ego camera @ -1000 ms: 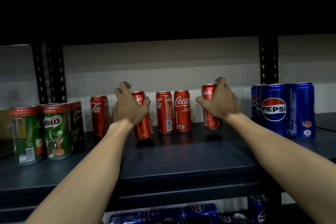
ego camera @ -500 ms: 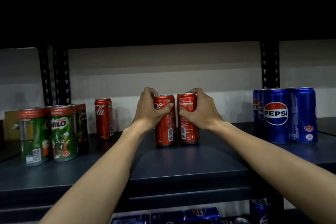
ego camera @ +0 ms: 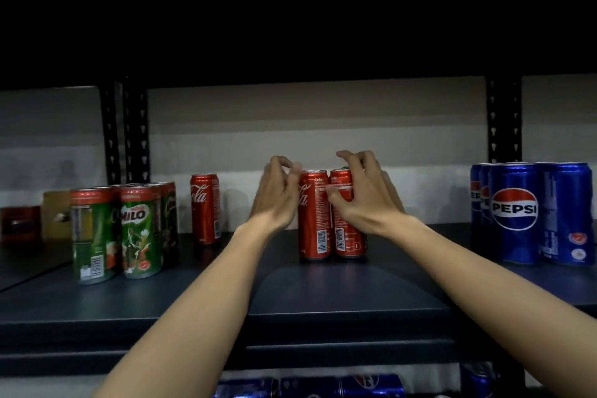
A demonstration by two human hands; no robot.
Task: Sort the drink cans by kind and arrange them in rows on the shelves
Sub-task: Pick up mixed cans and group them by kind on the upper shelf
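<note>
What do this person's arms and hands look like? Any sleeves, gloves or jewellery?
Both forearms are bare as far as the view shows: no sleeves reach into the picture. The left hand and right hand wear no gloves, and no rings, watch or bracelets show. No markings are visible in the dim light.

A brown box (ego camera: 56, 213) stands at the far left, its face plain apart from a small pale blurred mark. Just left of the box, and touching or nearly touching it, sits a low dark red object (ego camera: 19, 224), too blurred to identify. Behind the box runs a wall (ego camera: 323, 126) in horizontal bands: beige on top, grey below it, white at the bottom, with faint shadows just above the box. To the right of the box, close by, two black slotted uprights (ego camera: 124, 129) rise side by side against the wall. Far to the right of the box stands another black slotted upright (ego camera: 504, 119).
</note>
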